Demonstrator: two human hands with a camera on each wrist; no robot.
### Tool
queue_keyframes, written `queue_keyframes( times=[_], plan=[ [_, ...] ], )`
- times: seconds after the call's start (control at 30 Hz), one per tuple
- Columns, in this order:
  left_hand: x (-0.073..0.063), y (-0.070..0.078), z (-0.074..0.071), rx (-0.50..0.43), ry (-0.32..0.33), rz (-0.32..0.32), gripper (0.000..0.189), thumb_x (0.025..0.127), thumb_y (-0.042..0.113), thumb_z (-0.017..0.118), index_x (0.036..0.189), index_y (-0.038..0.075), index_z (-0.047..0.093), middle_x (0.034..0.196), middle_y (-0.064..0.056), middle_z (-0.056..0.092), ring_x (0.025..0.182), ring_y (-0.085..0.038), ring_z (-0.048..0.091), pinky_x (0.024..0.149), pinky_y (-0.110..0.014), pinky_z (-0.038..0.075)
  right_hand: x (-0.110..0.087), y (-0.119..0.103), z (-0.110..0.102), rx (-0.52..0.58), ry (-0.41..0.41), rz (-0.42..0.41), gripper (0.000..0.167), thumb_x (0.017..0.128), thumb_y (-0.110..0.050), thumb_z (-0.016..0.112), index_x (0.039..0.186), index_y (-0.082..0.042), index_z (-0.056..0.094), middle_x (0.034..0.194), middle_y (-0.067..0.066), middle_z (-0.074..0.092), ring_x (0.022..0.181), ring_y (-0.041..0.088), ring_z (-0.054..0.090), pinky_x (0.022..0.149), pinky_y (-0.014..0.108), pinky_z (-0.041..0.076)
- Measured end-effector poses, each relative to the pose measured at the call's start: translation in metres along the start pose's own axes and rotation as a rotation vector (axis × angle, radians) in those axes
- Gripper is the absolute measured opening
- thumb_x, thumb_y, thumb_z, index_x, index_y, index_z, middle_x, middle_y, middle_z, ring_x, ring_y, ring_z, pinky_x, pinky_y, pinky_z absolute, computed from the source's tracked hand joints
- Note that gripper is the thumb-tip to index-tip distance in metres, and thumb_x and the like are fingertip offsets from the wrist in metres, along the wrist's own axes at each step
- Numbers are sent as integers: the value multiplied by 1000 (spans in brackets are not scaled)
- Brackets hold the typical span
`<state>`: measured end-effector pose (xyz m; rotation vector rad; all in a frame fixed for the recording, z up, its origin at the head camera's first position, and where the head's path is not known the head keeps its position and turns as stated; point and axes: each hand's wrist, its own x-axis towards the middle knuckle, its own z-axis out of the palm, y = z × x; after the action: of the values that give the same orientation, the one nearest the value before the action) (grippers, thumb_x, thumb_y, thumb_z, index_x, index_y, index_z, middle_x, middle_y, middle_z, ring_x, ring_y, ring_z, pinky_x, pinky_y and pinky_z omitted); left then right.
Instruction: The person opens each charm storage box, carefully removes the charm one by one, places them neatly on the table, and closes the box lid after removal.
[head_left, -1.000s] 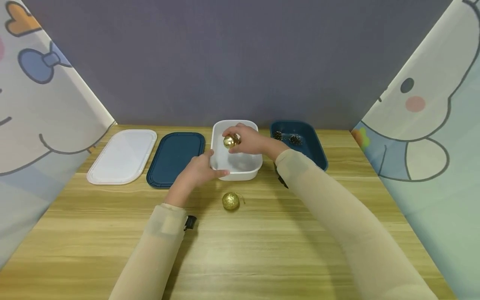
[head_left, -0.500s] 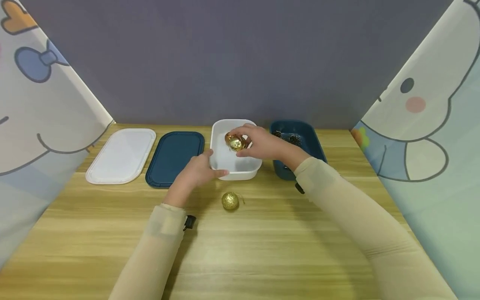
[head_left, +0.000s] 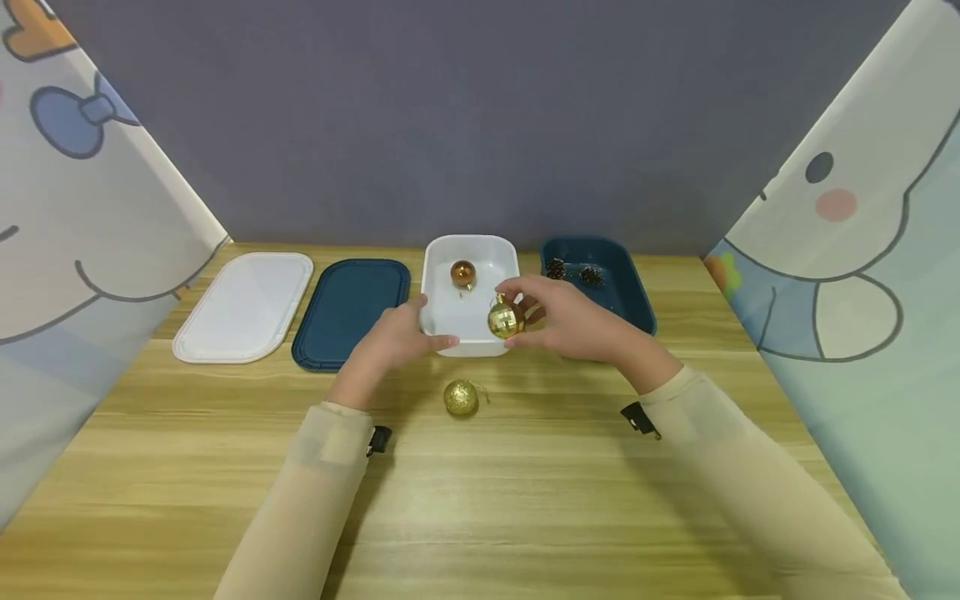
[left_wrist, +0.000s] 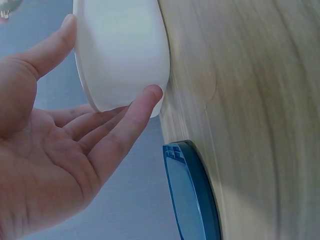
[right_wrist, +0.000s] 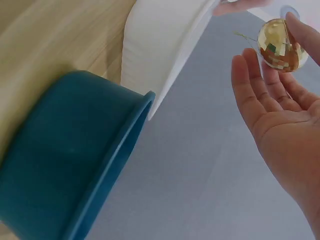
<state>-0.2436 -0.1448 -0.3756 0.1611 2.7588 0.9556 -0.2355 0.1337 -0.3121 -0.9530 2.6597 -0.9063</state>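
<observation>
My right hand [head_left: 558, 315] pinches a shiny gold mirror-tiled bauble [head_left: 506, 319] between thumb and fingertips. In the head view the bauble overlaps the near right corner of a white plastic box [head_left: 468, 348]; in the right wrist view it hangs in the air with its thin gold loop showing [right_wrist: 279, 46]. My left hand [head_left: 396, 335] rests against the box's near left corner, thumb at the rim, extended fingers along the outer wall [left_wrist: 120, 55]. Inside the box lies a copper-brown bauble [head_left: 462, 272]. A gold glitter bauble [head_left: 461, 398] lies on the table in front.
A dark blue box [head_left: 636, 292] with small pine cones [head_left: 591, 276] stands right of the white one. Flat on the table at left lie a dark blue lid [head_left: 352, 312] and a white lid [head_left: 243, 308]. A grey wall [head_left: 465, 125] rises behind.
My right hand has carried the mirror-tiled bauble from over the middle of the white box toward its near right corner, uncovering the copper-brown bauble inside. The left hand has stayed at the box.
</observation>
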Motion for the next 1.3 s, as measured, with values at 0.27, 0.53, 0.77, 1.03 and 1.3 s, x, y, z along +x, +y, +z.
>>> queue_keyframes(
  times=[0.27, 0.53, 0.77, 1.03, 1.3],
  plan=[
    [0, 1, 0, -8, -9, -12, 101, 96, 47, 79, 168, 1, 25, 156, -26, 55, 144, -44, 55, 115, -61, 48, -29, 6, 4, -51, 67, -24, 71, 88, -23, 90, 149, -11, 56, 128, 4, 64, 110, 22, 67, 94, 42, 60],
    [-1, 5, -1, -15, -15, -9, 100, 96, 45, 80, 168, 2, 26, 156, -25, 56, 143, -43, 56, 114, -60, 49, -53, 7, 10, -112, 101, -41, 68, 89, -24, 90, 147, -10, 59, 123, 2, 64, 105, 22, 67, 94, 41, 58],
    [-2, 5, -1, -5, -12, -21, 99, 96, 45, 80, 168, 2, 26, 157, -25, 55, 144, -44, 54, 115, -61, 48, -66, 14, 11, -128, 108, -20, 65, 90, -30, 88, 146, -12, 59, 121, -1, 63, 107, 18, 65, 95, 41, 57],
    [0, 2, -1, 7, -11, -25, 99, 95, 46, 80, 167, 2, 28, 156, -25, 56, 145, -45, 53, 116, -62, 47, -72, 26, 14, -113, 114, 0, 69, 90, -27, 88, 150, -10, 57, 123, 2, 63, 107, 23, 65, 95, 44, 57],
    [0, 5, -2, 15, -11, -22, 98, 94, 47, 81, 166, 2, 30, 153, -25, 58, 142, -44, 55, 115, -61, 48, -73, 36, 18, -115, 105, -2, 71, 90, -21, 88, 153, -13, 55, 128, 2, 61, 113, 22, 63, 100, 52, 56]
  ],
)
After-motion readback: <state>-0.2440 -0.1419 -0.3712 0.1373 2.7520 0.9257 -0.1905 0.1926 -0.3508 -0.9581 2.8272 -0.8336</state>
